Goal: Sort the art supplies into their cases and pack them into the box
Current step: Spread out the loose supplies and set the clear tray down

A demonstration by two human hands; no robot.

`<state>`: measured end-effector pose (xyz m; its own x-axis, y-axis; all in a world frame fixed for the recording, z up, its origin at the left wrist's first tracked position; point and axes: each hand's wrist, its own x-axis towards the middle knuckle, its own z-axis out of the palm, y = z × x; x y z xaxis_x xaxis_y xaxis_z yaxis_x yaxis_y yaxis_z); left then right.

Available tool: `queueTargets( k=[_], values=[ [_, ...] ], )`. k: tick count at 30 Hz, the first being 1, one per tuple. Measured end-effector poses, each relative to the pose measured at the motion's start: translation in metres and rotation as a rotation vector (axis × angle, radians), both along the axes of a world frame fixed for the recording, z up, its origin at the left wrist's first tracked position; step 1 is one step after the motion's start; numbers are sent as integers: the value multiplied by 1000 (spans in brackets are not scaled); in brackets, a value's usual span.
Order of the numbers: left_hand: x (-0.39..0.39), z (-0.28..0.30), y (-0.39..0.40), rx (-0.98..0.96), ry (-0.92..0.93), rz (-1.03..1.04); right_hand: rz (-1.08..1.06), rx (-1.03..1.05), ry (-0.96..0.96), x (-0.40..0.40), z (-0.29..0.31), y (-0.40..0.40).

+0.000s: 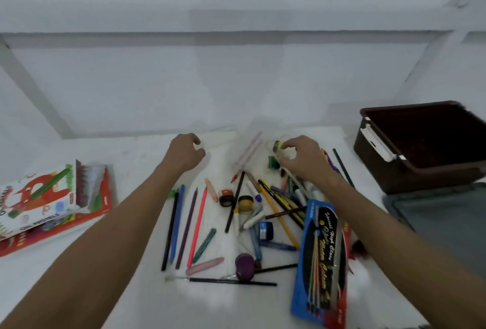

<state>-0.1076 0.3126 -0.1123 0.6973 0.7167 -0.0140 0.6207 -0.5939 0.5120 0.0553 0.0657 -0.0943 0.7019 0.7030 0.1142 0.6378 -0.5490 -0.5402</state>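
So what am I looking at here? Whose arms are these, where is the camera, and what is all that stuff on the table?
No machine here: these are a person's two bare arms, filmed by one camera worn on the head, looking forward and down. On the white table lies a jumble of pencils, crayons, brushes and small paint jars. A blue case lies among them on the right, and an oil pastel box sits on the left. The brown box at far right stands open, for packing. The right hand pinches a small yellowish jar. The left hand is curled near a white sheet; whether it holds anything is unclear.
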Motion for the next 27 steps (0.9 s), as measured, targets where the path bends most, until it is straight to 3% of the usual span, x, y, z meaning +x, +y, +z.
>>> queueTargets(
  k=[3,7,10,15,19,27],
  values=[
    [14,-8,5,38,109,-62,-102,-103,-28,6,-1,-17],
    [21,-20,9,71,237,-155,-107,-406,-60,6,2,-26],
    [19,-30,10,92,308,-165,-113,-461,-28,7,-3,-27],
    [11,-35,7,318,267,-68,-135,-406,37,6,-4,-31],
    [-1,-37,5,334,225,-11,-156,-261,154,5,-6,-33],
    [-45,11,13,346,-55,144,-89,-2,-17,-17,20,-8]
  ],
)
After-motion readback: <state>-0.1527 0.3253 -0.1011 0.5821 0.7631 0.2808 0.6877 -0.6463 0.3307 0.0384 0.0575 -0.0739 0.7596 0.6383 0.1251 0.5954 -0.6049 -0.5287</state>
